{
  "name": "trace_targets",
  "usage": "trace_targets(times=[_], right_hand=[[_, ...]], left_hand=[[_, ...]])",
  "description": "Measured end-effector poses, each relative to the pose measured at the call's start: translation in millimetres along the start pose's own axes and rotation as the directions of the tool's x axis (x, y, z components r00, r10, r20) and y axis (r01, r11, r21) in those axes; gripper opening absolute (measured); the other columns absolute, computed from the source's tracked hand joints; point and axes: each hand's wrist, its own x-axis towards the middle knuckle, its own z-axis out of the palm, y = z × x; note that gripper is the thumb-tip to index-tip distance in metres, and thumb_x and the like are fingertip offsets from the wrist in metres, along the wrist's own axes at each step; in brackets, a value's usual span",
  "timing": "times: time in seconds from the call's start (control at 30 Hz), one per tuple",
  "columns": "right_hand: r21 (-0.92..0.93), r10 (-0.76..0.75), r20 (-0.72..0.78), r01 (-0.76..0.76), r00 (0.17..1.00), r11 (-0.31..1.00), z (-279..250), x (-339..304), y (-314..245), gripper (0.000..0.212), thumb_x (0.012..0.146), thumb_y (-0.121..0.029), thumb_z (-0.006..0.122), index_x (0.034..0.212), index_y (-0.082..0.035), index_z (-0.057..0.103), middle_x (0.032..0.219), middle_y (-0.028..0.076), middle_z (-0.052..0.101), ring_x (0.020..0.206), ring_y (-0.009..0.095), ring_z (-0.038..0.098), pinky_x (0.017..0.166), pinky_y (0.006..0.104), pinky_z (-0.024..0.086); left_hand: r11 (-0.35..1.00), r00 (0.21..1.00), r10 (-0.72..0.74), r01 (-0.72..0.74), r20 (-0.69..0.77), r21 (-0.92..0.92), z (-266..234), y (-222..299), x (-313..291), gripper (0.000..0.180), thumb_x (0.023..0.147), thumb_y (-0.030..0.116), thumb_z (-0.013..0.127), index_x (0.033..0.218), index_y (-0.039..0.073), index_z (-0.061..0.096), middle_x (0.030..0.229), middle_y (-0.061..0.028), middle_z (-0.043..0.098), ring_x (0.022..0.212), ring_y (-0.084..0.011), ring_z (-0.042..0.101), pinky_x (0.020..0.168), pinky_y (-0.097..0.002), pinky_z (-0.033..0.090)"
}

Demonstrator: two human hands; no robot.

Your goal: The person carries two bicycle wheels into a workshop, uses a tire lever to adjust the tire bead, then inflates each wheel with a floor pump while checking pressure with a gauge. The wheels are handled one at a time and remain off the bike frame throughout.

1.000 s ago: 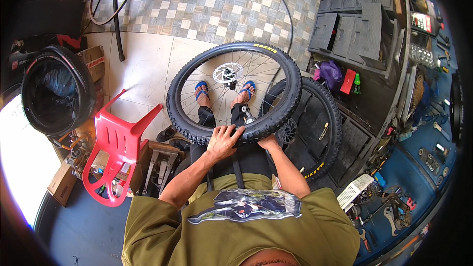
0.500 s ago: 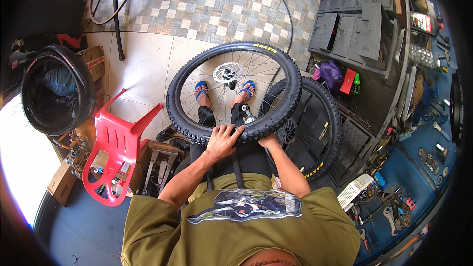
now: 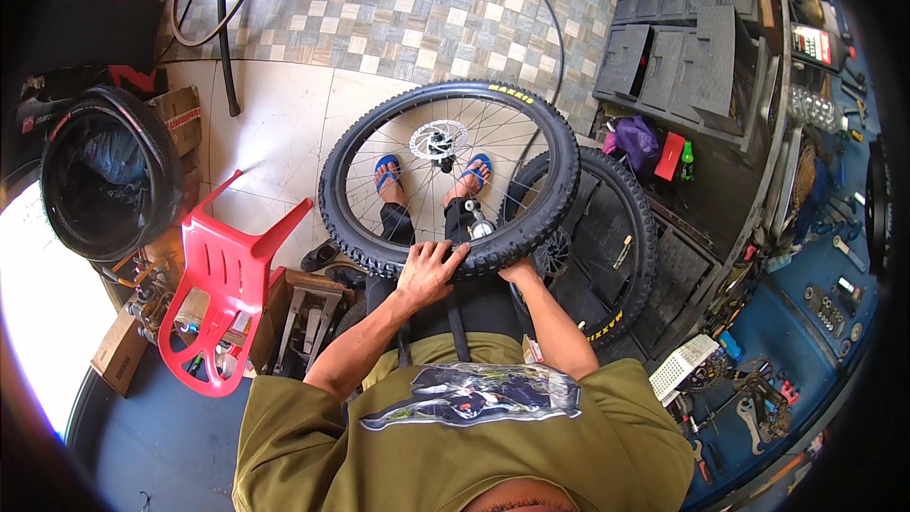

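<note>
A bicycle wheel [image 3: 559,213] with a knobby black tyre, thin spokes and a silver brake disc [image 3: 438,140] leans tilted in front of my lap. My left hand [image 3: 429,270] is closed over the tyre's near edge, fingers on the tread. Just right of it, my right hand [image 3: 518,271] touches the underside of the same edge; the tyre hides its fingers. Inside the rim, near my left hand, shows a silver metal fitting [image 3: 481,226]; its exact kind is unclear.
A second wheel [image 3: 640,270] lies lower on the right, partly under the first. A red plastic chair [image 3: 226,261] stands left, near stacked tyres [image 3: 59,192]. Dark drawers [image 3: 664,66] line the right side, beside a blue bench [image 3: 796,322] with tools. A black hose [image 3: 559,47] crosses the floor.
</note>
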Motion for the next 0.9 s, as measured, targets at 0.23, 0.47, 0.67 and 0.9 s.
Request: trace_targets(times=[0.23,0.47,0.67,0.9], right_hand=[[-0.018,0.009,0.012,-0.008,1.000,1.000,1.1,1.0,-1.8,0.062,0.104,-0.036,0.057,0.161,-0.013,0.042,0.169,0.015,0.038,0.159,0.033,0.029,0.131,0.0443,0.020],[0.015,0.006,-0.005,-0.006,1.000,1.000,-1.4,-1.7,-5.7,0.061,0.104,-0.038,0.058,0.158,-0.013,0.046,0.167,0.016,0.040,0.157,0.033,0.032,0.131,0.0450,0.022],[-0.008,-0.014,-0.040,0.014,0.999,1.000,6.3,-0.1,-0.3,0.060,0.103,-0.036,0.059,0.157,-0.012,0.047,0.166,0.016,0.042,0.157,0.033,0.033,0.131,0.0454,0.023],[-0.001,-0.009,-0.026,0.009,1.000,1.000,2.3,-0.8,-5.1,0.060,0.103,-0.036,0.059,0.157,-0.012,0.047,0.166,0.016,0.042,0.157,0.033,0.033,0.131,0.0455,0.022]], left_hand=[[1.000,1.000,0.001,-0.001,0.010,0.000,-0.1,-1.2,-1.1,0.104,0.067,0.027,0.094,0.157,0.024,0.043,0.138,-0.0114,0.054,0.124,-0.0335,0.055,0.105,-0.0519,0.043],[1.000,1.000,-0.004,0.004,0.000,-0.009,2.0,-1.5,-2.2,0.105,0.065,0.025,0.094,0.157,0.024,0.043,0.137,-0.0108,0.055,0.123,-0.0333,0.055,0.105,-0.0517,0.043],[1.000,1.000,-0.003,0.002,-0.022,-0.021,2.7,-0.7,-2.7,0.106,0.061,0.021,0.095,0.155,0.024,0.045,0.135,-0.0099,0.055,0.123,-0.0328,0.055,0.106,-0.0512,0.042],[1.000,1.000,-0.004,0.004,-0.019,-0.015,3.5,-1.2,-4.0,0.107,0.061,0.021,0.095,0.156,0.024,0.044,0.136,-0.0098,0.055,0.124,-0.0328,0.055,0.107,-0.0513,0.041]])
